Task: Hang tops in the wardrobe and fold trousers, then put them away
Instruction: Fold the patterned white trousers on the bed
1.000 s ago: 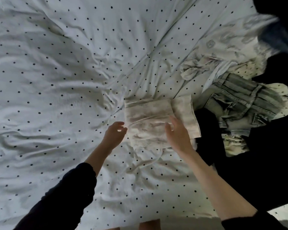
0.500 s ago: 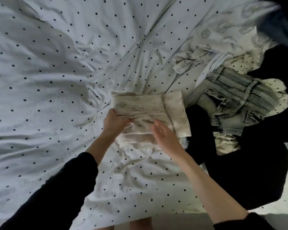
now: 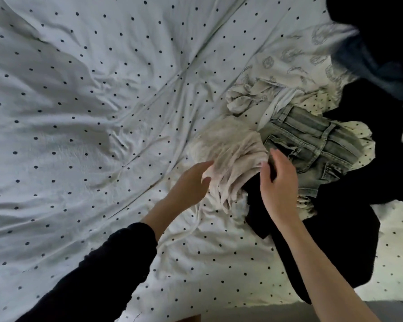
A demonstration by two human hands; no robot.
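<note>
Folded cream trousers [image 3: 230,154] lie blurred on the dotted bed sheet [image 3: 91,112], pushed up against grey jeans [image 3: 312,147]. The fold has loosened and its near edge hangs in pleats. My left hand [image 3: 191,184] reaches from the left, fingers stretched out and touching the cream fabric's left edge. My right hand [image 3: 279,182] hovers at the fabric's right edge, over a black garment [image 3: 335,240], with fingers spread and nothing gripped.
A clothes pile fills the right side: a cream printed top [image 3: 289,66], the jeans, black clothes and a dark blue item [image 3: 382,73] at the top right corner. The bed's near edge [image 3: 265,314] runs along the bottom.
Both hands held the folded cream trousers in the middle of the bed. The trousers have since shifted right against the jeans, and both hands have let go and opened.
</note>
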